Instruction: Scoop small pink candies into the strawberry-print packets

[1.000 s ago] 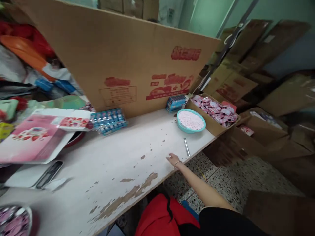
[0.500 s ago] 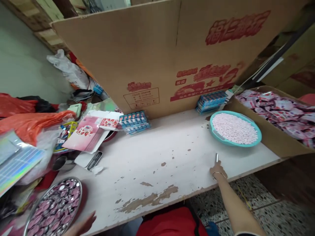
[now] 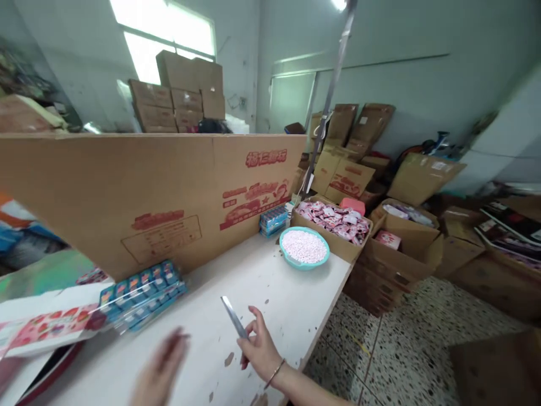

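Observation:
My right hand point(image 3: 258, 349) pinches a slim metal tool point(image 3: 234, 317) that looks like tweezers, its tip raised over the white table point(image 3: 279, 299). A thin bangle circles that wrist. My left hand point(image 3: 163, 363) hovers low at the front of the table, smeared by motion, so its fingers are unclear. A teal bowl of small pink-white pellets point(image 3: 304, 247) stands at the table's far right end. Blue blister packs point(image 3: 141, 293) lie at the left against the tall cardboard sheet point(image 3: 127, 192).
A second stack of blue packs point(image 3: 273, 220) sits by the bowl. An open carton of pink sachets point(image 3: 333, 223) adjoins the table's end. More cartons point(image 3: 401, 237) crowd the speckled floor on the right. A strawberry-printed box point(image 3: 46, 327) lies at the left.
My right hand picked the metal tool up off the table near the bowl and brought it nearer. My left hand came up over the table. My view lifted and swung right.

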A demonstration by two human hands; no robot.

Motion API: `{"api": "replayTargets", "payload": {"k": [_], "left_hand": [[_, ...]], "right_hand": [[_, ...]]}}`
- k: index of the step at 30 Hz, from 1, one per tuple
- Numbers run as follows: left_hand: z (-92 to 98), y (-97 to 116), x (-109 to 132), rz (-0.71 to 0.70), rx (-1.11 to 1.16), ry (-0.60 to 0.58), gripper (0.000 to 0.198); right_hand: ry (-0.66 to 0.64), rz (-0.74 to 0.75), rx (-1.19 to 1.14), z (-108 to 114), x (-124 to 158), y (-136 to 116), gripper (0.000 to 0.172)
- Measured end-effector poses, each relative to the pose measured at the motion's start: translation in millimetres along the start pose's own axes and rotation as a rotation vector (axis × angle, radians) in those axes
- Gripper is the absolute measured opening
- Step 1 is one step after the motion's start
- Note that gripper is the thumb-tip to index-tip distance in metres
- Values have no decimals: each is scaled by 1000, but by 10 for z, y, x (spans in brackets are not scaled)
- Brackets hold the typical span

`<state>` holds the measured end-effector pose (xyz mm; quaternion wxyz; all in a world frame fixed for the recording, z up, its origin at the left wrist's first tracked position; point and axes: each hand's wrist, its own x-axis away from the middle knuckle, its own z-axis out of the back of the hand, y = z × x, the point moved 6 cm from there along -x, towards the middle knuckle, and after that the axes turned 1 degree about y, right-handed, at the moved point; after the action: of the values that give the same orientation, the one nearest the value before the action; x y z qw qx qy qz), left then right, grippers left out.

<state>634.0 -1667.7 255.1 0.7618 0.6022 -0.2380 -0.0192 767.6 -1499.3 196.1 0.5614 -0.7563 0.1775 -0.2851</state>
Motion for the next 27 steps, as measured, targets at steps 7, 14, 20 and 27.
{"api": "replayTargets", "payload": {"k": [7,14,20,27], "left_hand": [[-1974,-200,174,-18,103,-250,63],[-3631,-376,-480,67,121,-286,53],[-4503,-208,-1335,104,-16,-83,46],[-4955,-222,-1914,230,-70,-18,58]], "right_hand": [[35,301,183,591,11,-491,29],[18,169,529,2522,-963,-485,43],[555,-92,709,5074,-2218,-830,49],[401,-183,636,5732,-3479,-723,58]]}}
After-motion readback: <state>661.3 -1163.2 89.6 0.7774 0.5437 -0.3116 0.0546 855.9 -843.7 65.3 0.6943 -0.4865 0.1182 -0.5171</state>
